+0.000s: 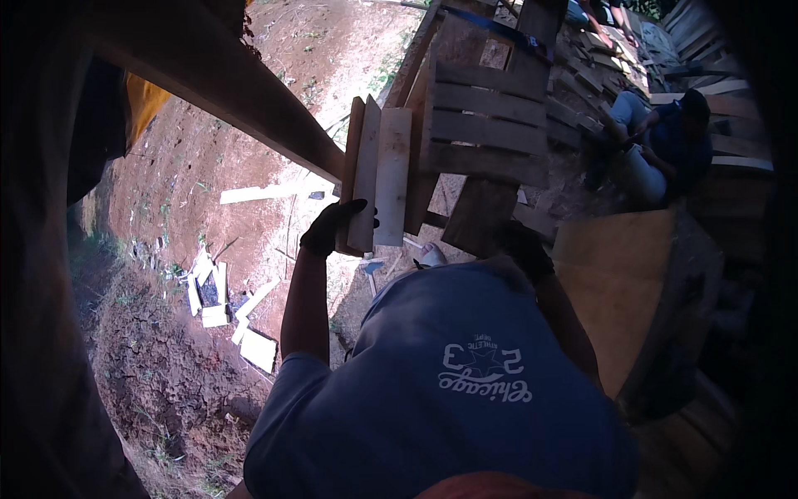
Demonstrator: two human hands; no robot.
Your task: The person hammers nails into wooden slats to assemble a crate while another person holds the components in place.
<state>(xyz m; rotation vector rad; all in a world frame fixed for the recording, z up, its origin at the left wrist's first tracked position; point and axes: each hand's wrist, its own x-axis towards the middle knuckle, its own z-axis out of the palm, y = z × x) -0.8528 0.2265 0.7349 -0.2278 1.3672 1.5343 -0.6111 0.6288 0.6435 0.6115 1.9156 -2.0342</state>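
Note:
In front of me stand several upright wooden boards, with a brown one at the left beside a pale board (366,170) and a wider pale board (393,170) to their right. My left hand (331,226), in a black glove, is closed around the lower part of the left boards; dark fingertips show at their right edge. My right hand (527,251), also gloved in black, is in deep shadow beside a short dark board (482,212). Its fingers cannot be made out, nor whether it grips that board.
A slatted wooden frame (486,121) stands ahead, with a blue strap (499,32) beyond it. A thick beam (241,100) slants in from upper left. At right are a plywood sheet (611,291) and a seated person (665,158). Wood offcuts (259,350) lie on the dirt at left.

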